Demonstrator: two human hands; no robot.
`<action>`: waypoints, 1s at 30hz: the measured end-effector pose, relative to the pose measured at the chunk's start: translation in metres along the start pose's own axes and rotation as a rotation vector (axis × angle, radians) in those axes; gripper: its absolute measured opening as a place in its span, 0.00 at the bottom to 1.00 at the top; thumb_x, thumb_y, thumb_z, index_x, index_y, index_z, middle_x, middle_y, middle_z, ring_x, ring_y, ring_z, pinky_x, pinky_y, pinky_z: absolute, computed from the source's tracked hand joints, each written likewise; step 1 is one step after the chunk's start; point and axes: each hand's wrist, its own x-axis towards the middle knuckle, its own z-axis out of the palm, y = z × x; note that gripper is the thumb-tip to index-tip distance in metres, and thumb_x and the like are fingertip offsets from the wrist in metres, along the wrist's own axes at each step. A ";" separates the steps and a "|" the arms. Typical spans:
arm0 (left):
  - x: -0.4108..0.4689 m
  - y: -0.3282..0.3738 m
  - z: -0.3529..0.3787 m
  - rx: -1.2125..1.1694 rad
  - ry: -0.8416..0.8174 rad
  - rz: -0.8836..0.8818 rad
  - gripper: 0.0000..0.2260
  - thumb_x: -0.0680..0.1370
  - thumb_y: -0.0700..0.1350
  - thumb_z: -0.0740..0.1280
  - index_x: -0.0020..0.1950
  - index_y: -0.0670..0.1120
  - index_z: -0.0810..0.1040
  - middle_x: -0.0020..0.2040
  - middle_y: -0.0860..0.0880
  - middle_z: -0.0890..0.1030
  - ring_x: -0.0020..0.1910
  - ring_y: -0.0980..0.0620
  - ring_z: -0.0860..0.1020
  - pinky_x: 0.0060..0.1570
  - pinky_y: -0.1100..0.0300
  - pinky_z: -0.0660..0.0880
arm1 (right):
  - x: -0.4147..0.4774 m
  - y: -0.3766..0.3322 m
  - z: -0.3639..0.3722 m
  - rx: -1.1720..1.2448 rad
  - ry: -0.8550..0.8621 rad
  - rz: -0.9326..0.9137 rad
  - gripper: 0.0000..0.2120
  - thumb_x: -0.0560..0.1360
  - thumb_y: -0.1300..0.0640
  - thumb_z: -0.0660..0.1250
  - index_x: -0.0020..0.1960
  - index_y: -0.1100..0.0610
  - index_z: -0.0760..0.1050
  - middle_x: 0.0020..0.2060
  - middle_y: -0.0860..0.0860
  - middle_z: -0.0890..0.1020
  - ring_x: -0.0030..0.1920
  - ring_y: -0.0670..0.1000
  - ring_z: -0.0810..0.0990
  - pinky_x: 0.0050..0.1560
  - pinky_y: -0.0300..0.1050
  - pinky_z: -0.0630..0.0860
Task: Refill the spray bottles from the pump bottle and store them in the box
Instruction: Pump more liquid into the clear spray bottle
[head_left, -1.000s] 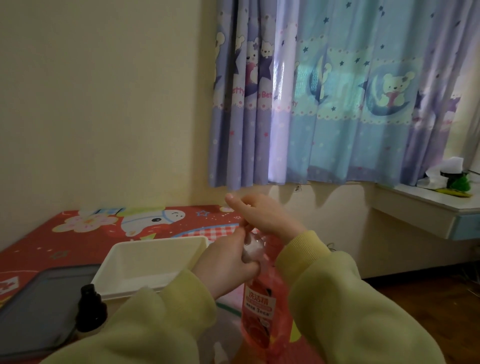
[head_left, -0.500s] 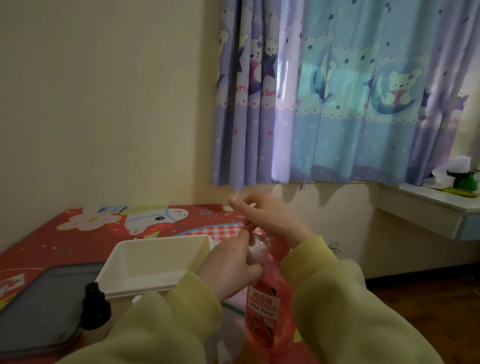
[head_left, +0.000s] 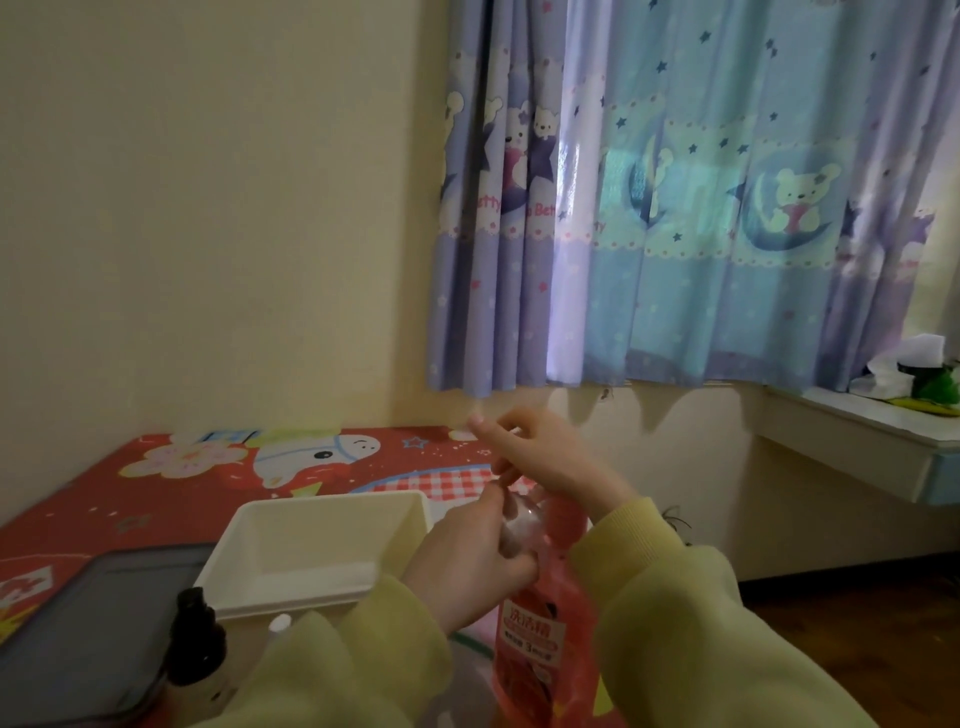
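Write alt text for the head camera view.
A left hand holds a small clear bottle at the top of a pink pump bottle while the right hand rests above it. An empty white box sits on the red cartoon-print table.

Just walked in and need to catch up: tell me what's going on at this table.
A person in yellow sleeves is working at the pink pump bottle. The right hand sits over its top, while the left hand holds a small clear bottle against its neck. The white box stands open and looks empty beside them. A black-capped spray bottle waits at the near left, beside a dark lid.
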 end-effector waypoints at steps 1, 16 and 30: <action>0.000 0.000 0.000 0.000 -0.004 -0.006 0.14 0.70 0.46 0.67 0.52 0.51 0.66 0.36 0.54 0.76 0.38 0.53 0.77 0.37 0.60 0.71 | 0.000 0.000 0.001 -0.017 -0.004 0.005 0.19 0.72 0.36 0.62 0.42 0.52 0.75 0.39 0.55 0.84 0.39 0.51 0.84 0.41 0.45 0.79; 0.000 0.001 -0.003 -0.023 -0.003 -0.038 0.13 0.70 0.45 0.69 0.48 0.48 0.66 0.34 0.54 0.73 0.37 0.52 0.74 0.39 0.59 0.68 | 0.006 0.004 0.009 -0.056 0.142 0.005 0.27 0.69 0.34 0.64 0.41 0.61 0.78 0.32 0.55 0.83 0.35 0.55 0.84 0.45 0.57 0.81; -0.001 0.013 -0.017 0.102 -0.021 0.011 0.14 0.70 0.45 0.68 0.51 0.48 0.67 0.41 0.51 0.77 0.44 0.49 0.77 0.45 0.54 0.75 | 0.003 -0.007 0.002 -0.104 0.027 -0.016 0.25 0.72 0.36 0.63 0.46 0.60 0.79 0.31 0.49 0.80 0.36 0.51 0.82 0.44 0.46 0.80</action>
